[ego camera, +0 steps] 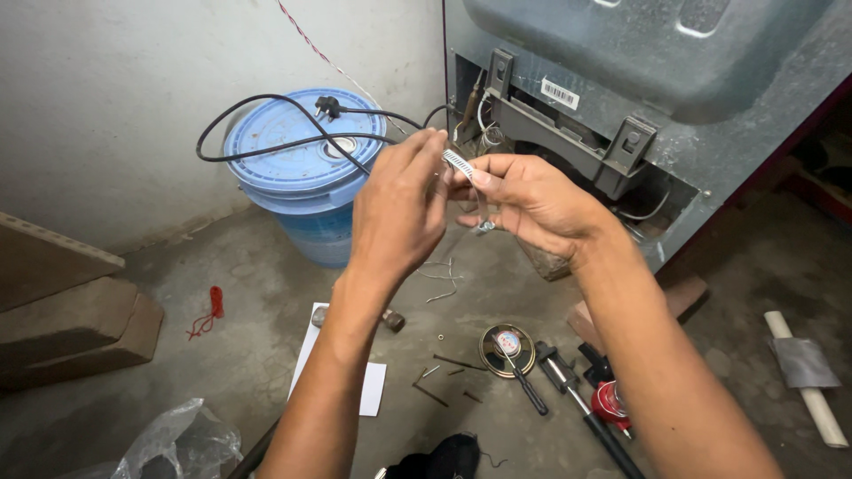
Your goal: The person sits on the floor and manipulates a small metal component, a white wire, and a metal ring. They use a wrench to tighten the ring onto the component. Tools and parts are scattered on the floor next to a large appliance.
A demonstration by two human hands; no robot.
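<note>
My left hand (399, 208) and my right hand (532, 200) meet at chest height in front of the open back of a grey metal appliance (674, 133). Between their fingertips they pinch a small silvery metal strip (459, 164), ridged like a clamp band, with a thin wire end hanging below it near a small metal piece (485, 227). Both hands have their fingers closed on this strip. The appliance's lower compartment with brackets and wires lies just behind the hands.
A blue lidded bucket (302, 164) with a black power cord (257, 120) draped over it stands by the wall. On the concrete floor lie a white paper (368, 390), a round tin (508, 348), screwdrivers (532, 390), bricks (71, 328), a plastic bag (177, 443) and a taped pipe (803, 372).
</note>
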